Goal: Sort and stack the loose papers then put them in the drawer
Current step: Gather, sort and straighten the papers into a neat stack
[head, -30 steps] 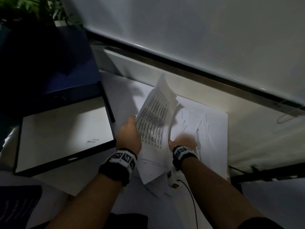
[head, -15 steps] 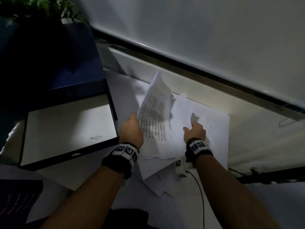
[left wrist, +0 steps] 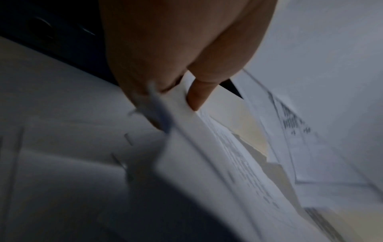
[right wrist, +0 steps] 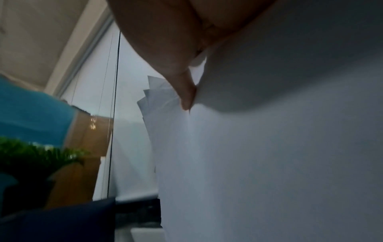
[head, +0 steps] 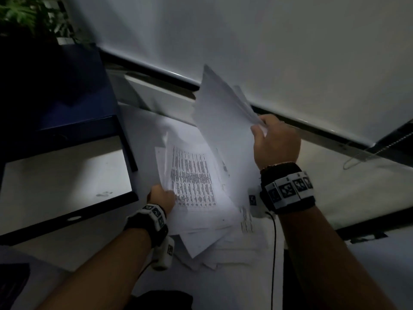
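A loose pile of white papers (head: 223, 238) lies fanned out on the white desk. My left hand (head: 162, 196) pinches the near left corner of a bundle topped by a printed sheet (head: 192, 182), thumb above and fingers below (left wrist: 196, 95). My right hand (head: 274, 139) is raised above the pile and grips several blank sheets (head: 223, 121) by their right edge, holding them upright and fanned (right wrist: 248, 147). The open drawer (head: 62, 182), dark blue with a pale bottom, stands to the left of the papers and holds nothing visible.
A dark blue cabinet (head: 67, 97) rises behind the drawer, with a green plant (head: 33, 16) on top at the far left. A white roller blind (head: 268, 41) and window sill run along the back. A black cable (head: 273, 253) trails from my right wrist.
My right hand has picked up several blank sheets and lifted them up and to the right. My left hand has lowered its printed bundle towards the pile.
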Motion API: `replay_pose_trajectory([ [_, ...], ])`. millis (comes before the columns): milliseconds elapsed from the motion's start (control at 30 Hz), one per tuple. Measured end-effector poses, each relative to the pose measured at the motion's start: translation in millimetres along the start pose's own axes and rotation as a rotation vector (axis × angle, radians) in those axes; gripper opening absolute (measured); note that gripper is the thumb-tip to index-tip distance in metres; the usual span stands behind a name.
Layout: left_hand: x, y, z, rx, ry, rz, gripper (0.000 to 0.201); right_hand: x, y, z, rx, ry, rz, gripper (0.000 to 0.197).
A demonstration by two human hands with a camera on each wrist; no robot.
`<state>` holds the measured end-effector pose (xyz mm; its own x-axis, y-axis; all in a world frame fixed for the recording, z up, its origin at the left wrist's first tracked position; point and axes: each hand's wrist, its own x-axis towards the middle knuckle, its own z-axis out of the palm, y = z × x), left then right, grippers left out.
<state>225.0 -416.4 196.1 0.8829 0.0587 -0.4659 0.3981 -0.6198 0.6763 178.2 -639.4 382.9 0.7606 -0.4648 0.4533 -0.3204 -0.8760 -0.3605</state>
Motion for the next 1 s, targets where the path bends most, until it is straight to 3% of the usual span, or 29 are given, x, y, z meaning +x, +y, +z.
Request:
replay_pose_trajectory([
  [100,5.4,-2.8,3.4,-0.024,-0.016,-0.016,0.018,7.6,-1.3,-9.0,0.198,0.07,0.019,0.02],
  [200,8.7,-4.1,4.1,-0.043,-0.015,0.006,0.024,5.4,7.0,8.3,0.29,0.01,0.123,0.022],
  [333,8.1,-9.2,1.3,-0.101,-0.047,0.027,0.008,-20.4,48.7,72.9,0.307,-0.265,0.339,0.029],
  [433,11.2,-16.4,-1.5,-0.117,-0.065,-0.024,0.03,-51.3,80.0,116.9,0.222,-0.525,0.538,0.051],
  [533,13.6,-18.3,-4.1,-0.065,-0.058,-0.062,0.033,-77.4,92.9,144.2,0.036,-0.688,0.608,0.054],
  [767,13.2,-11.0,3.5,-0.13,-0.027,-0.058,0.044,-96.0,72.4,174.3,0.054,-0.742,0.512,0.047],
  [867,13.4,-14.4,6.9,-0.052,-0.064,-0.005,0.039,-101.4,67.7,179.1,-0.081,-0.784,0.449,0.046],
  [1000,12.2,-15.6,14.8,-0.004,-0.034,0.054,0.029,-109.0,62.5,184.9,-0.063,-0.798,0.395,0.053],
])
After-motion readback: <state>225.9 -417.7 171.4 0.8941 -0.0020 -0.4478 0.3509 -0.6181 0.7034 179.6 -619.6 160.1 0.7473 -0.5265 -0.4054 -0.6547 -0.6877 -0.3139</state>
